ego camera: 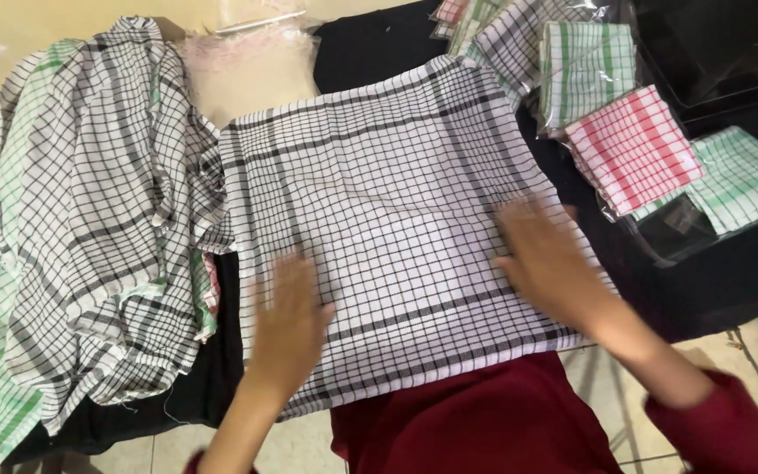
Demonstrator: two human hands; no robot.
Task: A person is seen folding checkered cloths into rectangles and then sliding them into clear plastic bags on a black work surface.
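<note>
While both my palms press flat, here is how the table looks, line by line.

Cloth: the black-and-white checked cloth [379, 202] lies spread out square on the black table [730, 272], its near edge hanging over towards my lap.

Left hand: my left hand [291, 320] is down on the near left part of the cloth, fingers stretched open and flat, gripping nothing (it shows a bit blurred).

Right hand: my right hand [546, 254] rests on the right side of the cloth near its edge, fingers spread, also flat and holding nothing.

Hands together: well apart, one at each side of the cloth.

Heap: a crumpled pile of checked cloths [81, 228], black and green lines on white, sits just beside the spread cloth on the left, touching its edge.

Bag: a clear plastic bag [247, 66] lies behind, between heap and cloth.

Packs: folded cloths in clear wrapping sit to the right, a red checked pack [633, 149], a green striped pack [585, 66] and a green checked pack [743, 175].

Me: red sleeves and red lap at the near edge.
</note>
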